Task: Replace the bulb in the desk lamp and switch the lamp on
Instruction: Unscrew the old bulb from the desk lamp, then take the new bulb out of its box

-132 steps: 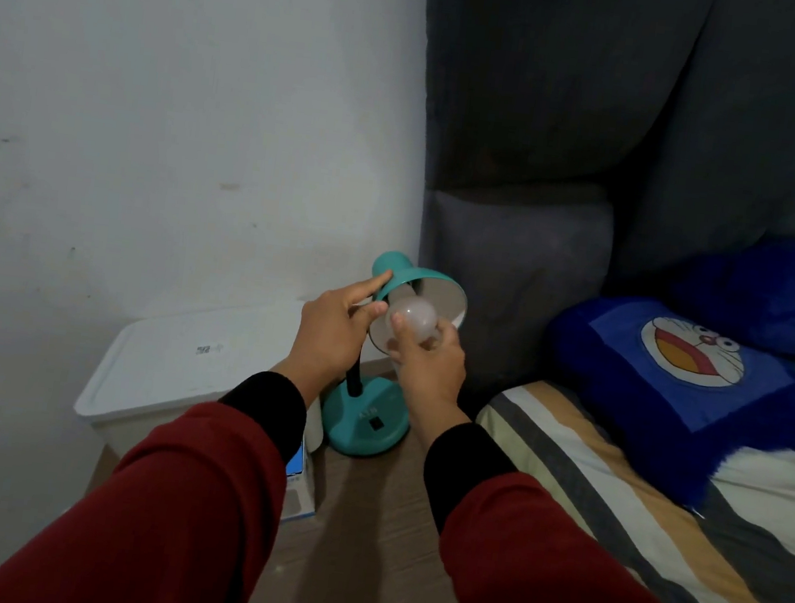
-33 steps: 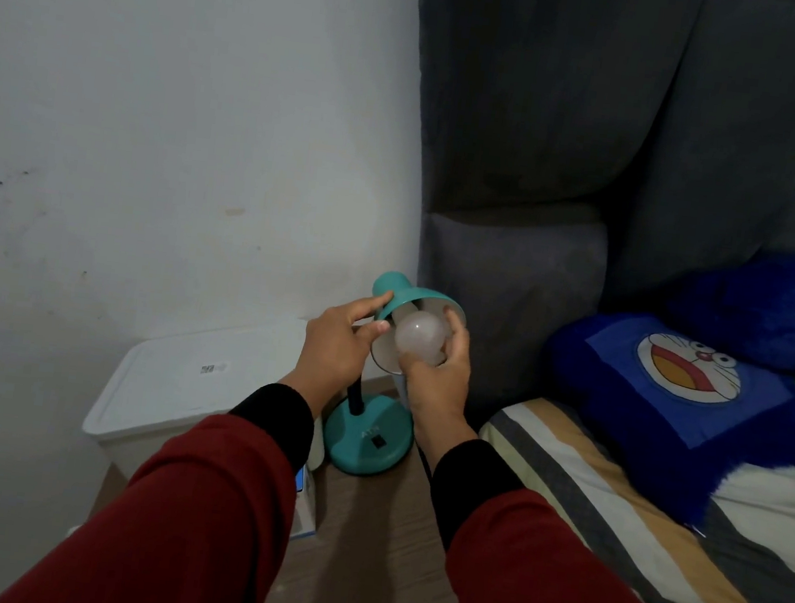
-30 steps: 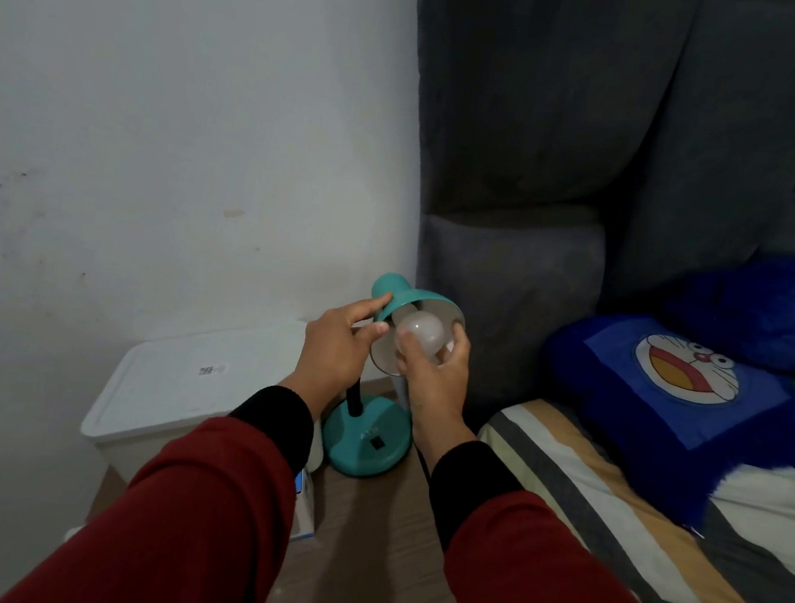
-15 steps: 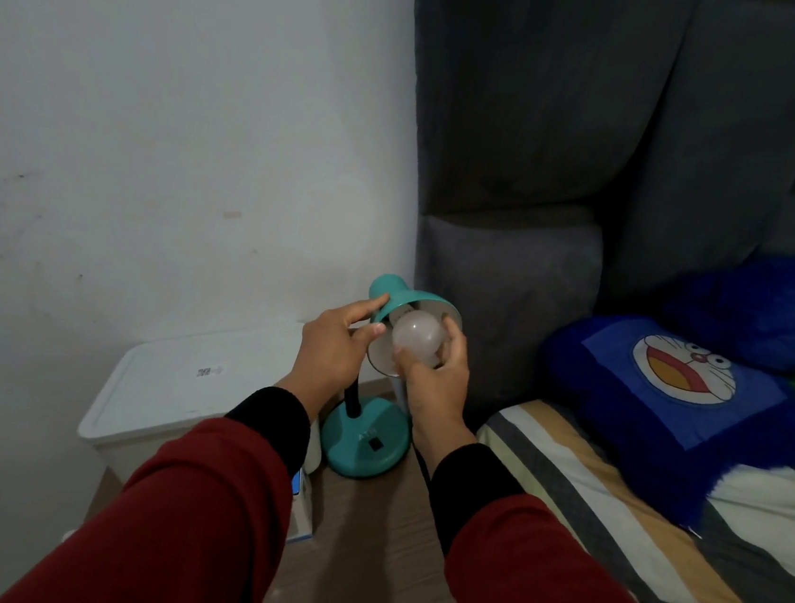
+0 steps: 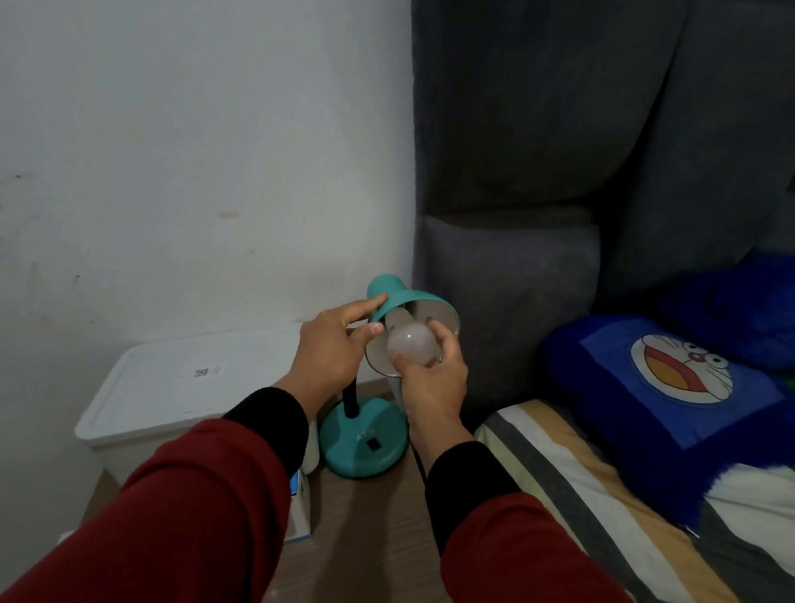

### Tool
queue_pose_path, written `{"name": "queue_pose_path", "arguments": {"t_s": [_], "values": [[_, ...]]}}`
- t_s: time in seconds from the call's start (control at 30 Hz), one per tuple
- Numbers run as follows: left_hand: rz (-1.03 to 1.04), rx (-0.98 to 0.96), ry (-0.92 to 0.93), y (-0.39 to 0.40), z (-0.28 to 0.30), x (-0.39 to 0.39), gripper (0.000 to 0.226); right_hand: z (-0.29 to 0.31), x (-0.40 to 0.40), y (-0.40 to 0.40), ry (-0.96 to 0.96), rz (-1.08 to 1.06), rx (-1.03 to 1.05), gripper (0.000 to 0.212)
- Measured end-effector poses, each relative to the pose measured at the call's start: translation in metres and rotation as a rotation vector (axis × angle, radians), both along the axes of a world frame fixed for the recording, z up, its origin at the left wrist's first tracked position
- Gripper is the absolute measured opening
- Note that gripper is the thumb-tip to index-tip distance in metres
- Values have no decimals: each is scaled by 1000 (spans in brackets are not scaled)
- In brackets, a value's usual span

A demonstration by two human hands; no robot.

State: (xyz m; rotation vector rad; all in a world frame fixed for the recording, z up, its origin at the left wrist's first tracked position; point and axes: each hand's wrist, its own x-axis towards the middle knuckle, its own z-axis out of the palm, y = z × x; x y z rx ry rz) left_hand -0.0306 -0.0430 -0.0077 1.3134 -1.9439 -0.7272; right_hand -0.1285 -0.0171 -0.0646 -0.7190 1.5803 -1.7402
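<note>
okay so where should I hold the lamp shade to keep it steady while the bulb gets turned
Probably the narrow teal neck at the back of the lamp shade, reached from the left, as the left hand does. The shade's wide mouth faces the person and is taken up by the bulb and the right hand, so the tapered rear is the free part.

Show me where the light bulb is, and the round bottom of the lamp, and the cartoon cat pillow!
light bulb (image 5: 411, 342), head view, on its round frosted front.
lamp base (image 5: 364, 446), head view, on the teal top near the switch.
cartoon cat pillow (image 5: 680, 370), head view, on the cat's face.
</note>
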Motion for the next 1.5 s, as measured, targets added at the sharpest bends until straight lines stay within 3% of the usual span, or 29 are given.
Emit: {"name": "queue_pose_path", "arguments": {"t_s": [0.27, 0.47, 0.9, 1.23, 1.5], "values": [[5, -7, -5, 2, 0, -1, 41, -2, -8, 8, 40, 36, -41, 54], [-15, -25, -77, 5, 3, 0, 43, -2, -12, 13, 116, 179, -17, 82], [74, 31, -198, 40, -9, 34, 45, 9, -24, 73, -8, 269, -56, 31], [168, 175, -654, 62, -78, 88, 46, -10, -18, 107, 61, 545, 200, 27], [168, 119, -650, 62, -116, 111, 50, -52, 10, 91, 164, 608, 335, 27]]}}
